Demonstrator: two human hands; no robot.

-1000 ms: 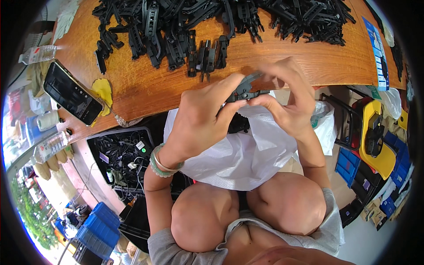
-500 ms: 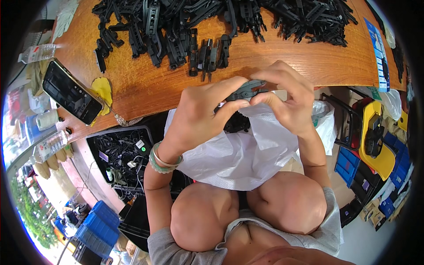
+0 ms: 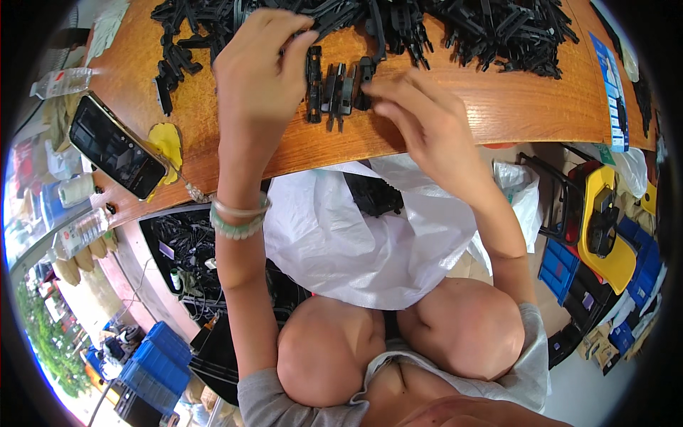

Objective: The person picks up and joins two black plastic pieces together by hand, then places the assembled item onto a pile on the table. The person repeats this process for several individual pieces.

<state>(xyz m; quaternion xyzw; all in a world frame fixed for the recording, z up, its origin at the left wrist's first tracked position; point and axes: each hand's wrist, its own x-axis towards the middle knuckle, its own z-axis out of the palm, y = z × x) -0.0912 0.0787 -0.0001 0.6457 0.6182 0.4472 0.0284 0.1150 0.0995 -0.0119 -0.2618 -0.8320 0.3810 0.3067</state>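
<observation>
My left hand (image 3: 260, 75) reaches over the table at the near edge of a heap of black plastic parts (image 3: 334, 18). Its thumb and forefinger are bent, with a gap between them, and I see nothing held. Beside a short row of black clip-like parts (image 3: 339, 96), my right hand (image 3: 430, 124) has its forefinger tip at the rightmost part (image 3: 365, 78). The right thumb stands apart from that finger. Below the table edge, a white woven sack (image 3: 370, 249) lies open across my lap, with black parts (image 3: 376, 193) inside.
A phone (image 3: 117, 147) leans at the table's left, by a yellow cloth-like piece (image 3: 165, 148). Below it is a black case (image 3: 192, 245) full of cables and small items. A yellow chair (image 3: 610, 263) stands right; a blue leaflet (image 3: 610, 92) lies at the table's right end.
Both hands held a dark plastic part together above the sack. Now they are apart: the left has moved up and left to the heap, the right forward to the row. That part is out of sight.
</observation>
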